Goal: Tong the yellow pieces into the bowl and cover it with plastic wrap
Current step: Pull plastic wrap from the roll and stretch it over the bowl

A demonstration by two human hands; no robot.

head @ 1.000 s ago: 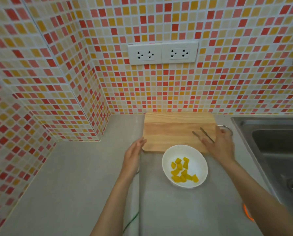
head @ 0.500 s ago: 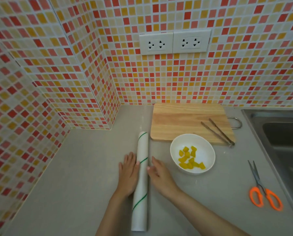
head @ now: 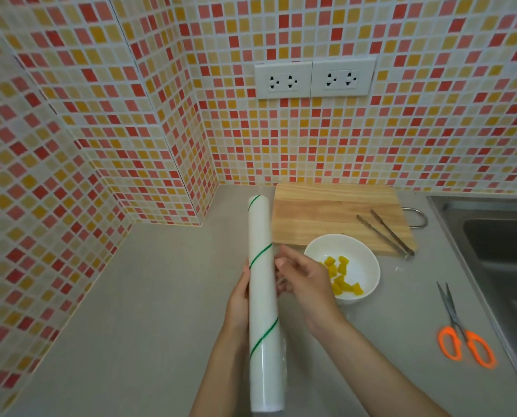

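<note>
While the left hand (head: 238, 299) is wrapped around the plastic wrap roll (head: 263, 302) at frame center, the right hand (head: 303, 279) touches its right side with fingers loosely spread. Right of it, the bowl (head: 362, 263) holds the yellow pieces (head: 340, 275). Bare counter (head: 145, 296) lies lower left.

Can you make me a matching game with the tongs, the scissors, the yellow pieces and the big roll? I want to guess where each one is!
Things:
1. tongs
2. scissors
3. yellow pieces
4. plastic wrap roll

Places:
A. in the white bowl
B. between the two hands
C. on the wooden cutting board
D. on the counter beside the sink

Pairs: 1-C, 2-D, 3-A, 4-B
</note>
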